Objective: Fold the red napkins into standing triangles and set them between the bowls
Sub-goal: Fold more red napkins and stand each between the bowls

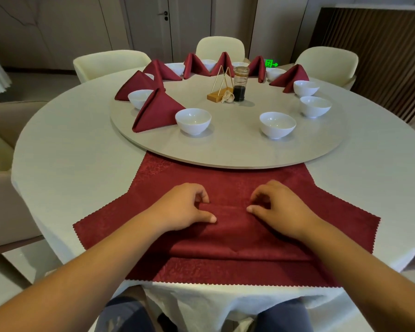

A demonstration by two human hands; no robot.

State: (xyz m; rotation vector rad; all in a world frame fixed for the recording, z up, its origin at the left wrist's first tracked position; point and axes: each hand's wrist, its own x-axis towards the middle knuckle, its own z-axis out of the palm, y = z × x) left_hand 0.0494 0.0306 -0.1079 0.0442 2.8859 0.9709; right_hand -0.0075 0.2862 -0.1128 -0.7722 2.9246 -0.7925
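Napkin (233, 236) lies spread on the worktop (70, 168); left hand (183, 207) and right hand (283, 207) pinch its folded edge, one grip at each end.

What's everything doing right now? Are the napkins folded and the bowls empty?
Flat napkin: lying flat, partly folded.
Left hand: pinches its fold.
Right hand: pinches its fold.
Standing napkins: folded, upright.
Near bowls: upright, empty.
Sauce jar: upright, dark liquid low.
Door: shut.
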